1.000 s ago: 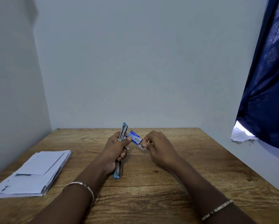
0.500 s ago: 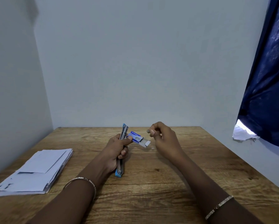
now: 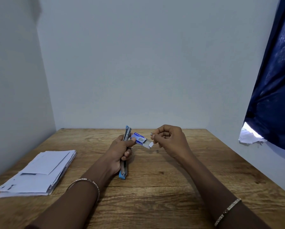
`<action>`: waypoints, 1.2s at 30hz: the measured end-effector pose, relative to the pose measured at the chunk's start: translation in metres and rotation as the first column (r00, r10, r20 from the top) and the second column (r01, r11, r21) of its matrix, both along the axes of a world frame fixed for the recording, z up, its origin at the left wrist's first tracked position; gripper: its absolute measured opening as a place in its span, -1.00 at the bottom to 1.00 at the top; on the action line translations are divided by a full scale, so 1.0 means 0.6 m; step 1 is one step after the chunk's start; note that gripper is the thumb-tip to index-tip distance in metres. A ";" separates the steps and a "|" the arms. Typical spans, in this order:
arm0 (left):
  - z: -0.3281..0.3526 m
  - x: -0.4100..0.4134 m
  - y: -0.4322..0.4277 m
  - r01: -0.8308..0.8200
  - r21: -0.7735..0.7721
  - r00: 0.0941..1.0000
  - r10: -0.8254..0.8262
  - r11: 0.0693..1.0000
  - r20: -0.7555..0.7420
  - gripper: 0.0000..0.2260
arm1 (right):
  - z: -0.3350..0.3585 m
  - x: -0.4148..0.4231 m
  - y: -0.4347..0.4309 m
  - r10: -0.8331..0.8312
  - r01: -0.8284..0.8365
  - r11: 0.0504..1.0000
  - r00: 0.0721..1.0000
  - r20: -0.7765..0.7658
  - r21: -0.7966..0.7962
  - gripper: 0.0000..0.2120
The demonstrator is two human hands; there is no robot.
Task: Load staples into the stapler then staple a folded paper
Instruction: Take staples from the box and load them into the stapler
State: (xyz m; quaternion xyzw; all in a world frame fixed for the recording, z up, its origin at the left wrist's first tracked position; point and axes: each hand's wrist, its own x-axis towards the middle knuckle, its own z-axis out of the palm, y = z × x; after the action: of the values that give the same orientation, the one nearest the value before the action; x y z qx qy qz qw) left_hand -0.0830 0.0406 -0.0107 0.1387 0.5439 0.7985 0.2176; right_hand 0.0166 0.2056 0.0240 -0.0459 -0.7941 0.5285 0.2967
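While the left hand (image 3: 120, 151) keeps gripping stapler (image 3: 124, 171) and staple box (image 3: 141, 139), the right hand (image 3: 171, 139) has lifted clear, pinching staples (image 3: 151, 134).

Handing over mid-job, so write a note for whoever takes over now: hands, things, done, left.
Left hand grips the opened stapler and pinches the staple box, tray slid out.
Right hand pinches a small staple strip, clear of the box.
Paper stack lies on the table, to the left.
Done: strip out of the box. Left: load it, close the stapler, staple a folded paper.
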 end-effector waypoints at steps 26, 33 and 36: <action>0.009 0.004 -0.003 0.012 0.123 0.999 -0.017 0.992 0.041 -0.81 | -0.023 -0.012 0.007 0.201 -0.148 0.890 0.976 0.082 -0.430 -0.83; 0.011 0.013 -0.001 0.056 -0.034 0.991 -0.060 0.998 -0.121 -0.73 | -0.031 -0.016 0.005 0.228 -0.128 0.823 0.967 0.115 -0.553 -0.86; 0.012 0.019 0.000 0.078 -0.089 0.983 -0.091 0.993 -0.158 -0.74 | -0.030 -0.015 0.003 0.226 -0.126 0.831 0.967 0.121 -0.541 -0.84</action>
State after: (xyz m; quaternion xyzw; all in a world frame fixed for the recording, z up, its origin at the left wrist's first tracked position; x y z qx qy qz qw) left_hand -0.0715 0.0406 -0.0032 0.2168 0.5858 0.7516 0.2120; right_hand 0.0074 0.2076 0.0061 -0.0998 -0.6420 0.7454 0.1495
